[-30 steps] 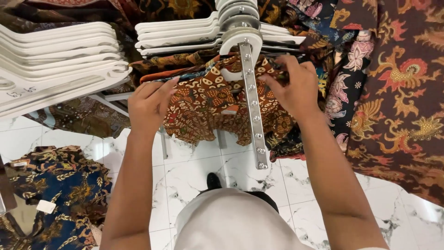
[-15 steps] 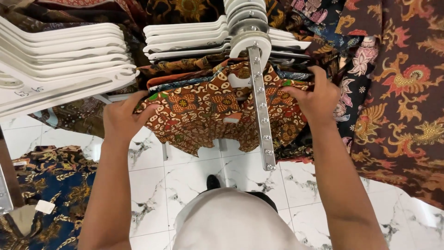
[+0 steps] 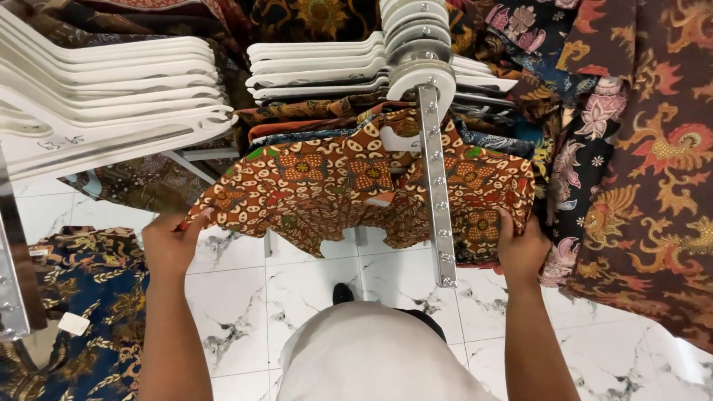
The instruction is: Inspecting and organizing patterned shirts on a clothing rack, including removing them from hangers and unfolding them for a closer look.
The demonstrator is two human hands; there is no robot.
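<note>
The hanger inside the brown patterned shirt (image 3: 334, 186) is mostly hidden beneath its cloth and the metal rack arm (image 3: 437, 193), while the left hand (image 3: 169, 245) and right hand (image 3: 522, 251) each pinch a sleeve end, spreading it wide.

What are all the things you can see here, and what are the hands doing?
Patterned shirt: one, brown-orange, front of rail, stretched wide between both hands.
White hangers: many, two stacks, upper left and centre.
Metal display arm: one, silver, centre, over the shirt.
Hanging patterned garments: several, dark brown, right side.
Blue patterned garments: some, lower left.
Tiled floor: white marbled, below.
Left hand: grips shirt's left edge.
Right hand: grips shirt's right edge.
</note>
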